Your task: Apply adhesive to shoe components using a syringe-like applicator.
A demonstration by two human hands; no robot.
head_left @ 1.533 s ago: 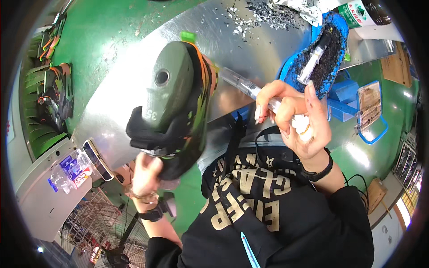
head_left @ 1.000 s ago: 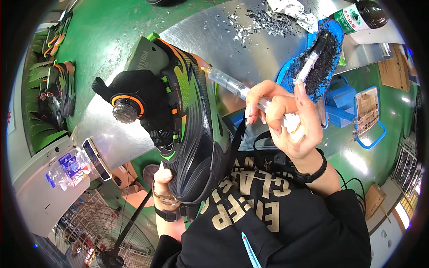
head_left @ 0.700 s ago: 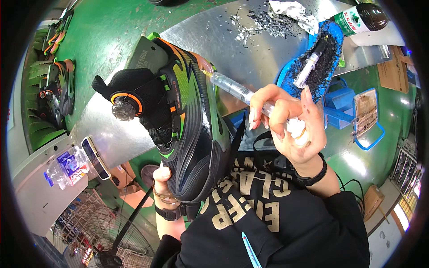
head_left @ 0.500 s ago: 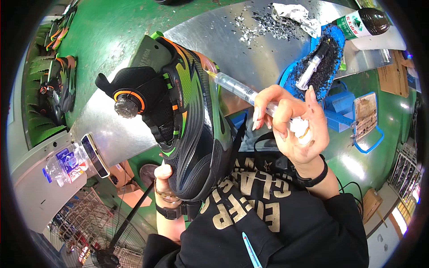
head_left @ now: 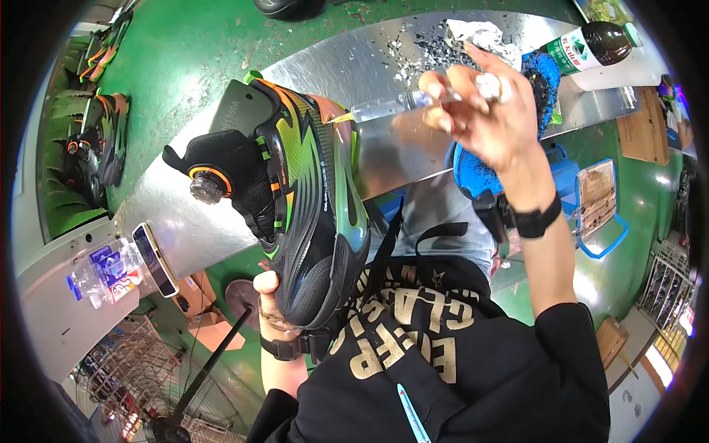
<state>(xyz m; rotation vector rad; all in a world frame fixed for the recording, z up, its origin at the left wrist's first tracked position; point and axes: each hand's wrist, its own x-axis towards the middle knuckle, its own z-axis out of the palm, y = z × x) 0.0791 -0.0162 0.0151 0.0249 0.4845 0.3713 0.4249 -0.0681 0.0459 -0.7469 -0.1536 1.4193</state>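
Note:
A black sneaker (head_left: 303, 214) with green and orange parts and a round dial on its tongue is held over the metal table's edge. My left hand (head_left: 267, 295) grips it at the toe; most of those fingers are hidden beneath the sole. Closed around a clear syringe (head_left: 380, 109), my right hand (head_left: 495, 122) is raised to the right of the shoe. The syringe's yellowish needle tip sits at the shoe's heel side; whether it touches cannot be made out. Behind the right hand lies a blue shoe-shaped piece (head_left: 473, 171) with black crumbs on it, partly covered by the hand and wrist.
The metal table (head_left: 399, 159) carries dark and white scraps (head_left: 432, 55), crumpled paper (head_left: 480, 33) and a dark drink bottle (head_left: 602, 44). At left are a phone (head_left: 155, 258), a clear plastic bottle (head_left: 111, 273), racked sneakers (head_left: 107, 140) and a fan (head_left: 166, 399).
My right hand has moved up and away from my body, and the syringe has turned from slanting to nearly level. The sneaker has shifted slightly. My left hand keeps its grip on the toe.

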